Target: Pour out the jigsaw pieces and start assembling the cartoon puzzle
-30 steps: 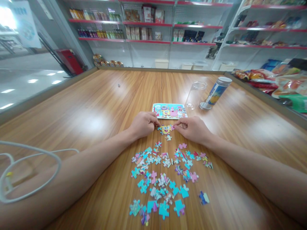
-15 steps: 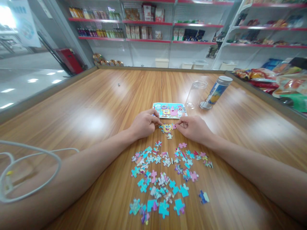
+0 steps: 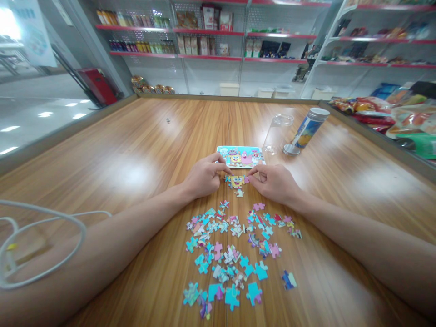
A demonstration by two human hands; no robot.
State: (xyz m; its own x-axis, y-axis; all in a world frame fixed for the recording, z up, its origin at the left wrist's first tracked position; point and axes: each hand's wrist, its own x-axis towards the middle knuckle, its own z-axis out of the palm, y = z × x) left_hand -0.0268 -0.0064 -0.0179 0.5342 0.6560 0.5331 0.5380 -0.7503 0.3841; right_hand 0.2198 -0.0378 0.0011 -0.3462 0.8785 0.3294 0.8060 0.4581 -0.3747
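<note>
A small cluster of joined jigsaw puzzle pieces (image 3: 237, 181), with a yellow cartoon face, lies on the table between my hands. My left hand (image 3: 205, 177) has its thumb and forefinger closed at the upper left edge of this cluster. At the right edge, my right hand (image 3: 272, 180) pinches a pink puzzle piece (image 3: 247, 180) against the cluster; its fingertips partly cover that piece. Just below sits a single light-coloured puzzle piece (image 3: 239, 193). Behind the cluster lies a printed picture card (image 3: 242, 156) with cartoon figures on a turquoise ground.
Many loose puzzle pieces (image 3: 232, 297) spread nearer to me. At the back right stand a clear plastic jar (image 3: 277, 134) and a blue can (image 3: 311, 127), with a round metal lid (image 3: 291, 149) beside them. A white cable (image 3: 83, 229) loops at the left. Stocked shelves line the back.
My left fingertips have shifted slightly along the cluster's upper left edge. My right hand keeps its pinch at the right edge. The loose pieces lie as before.
</note>
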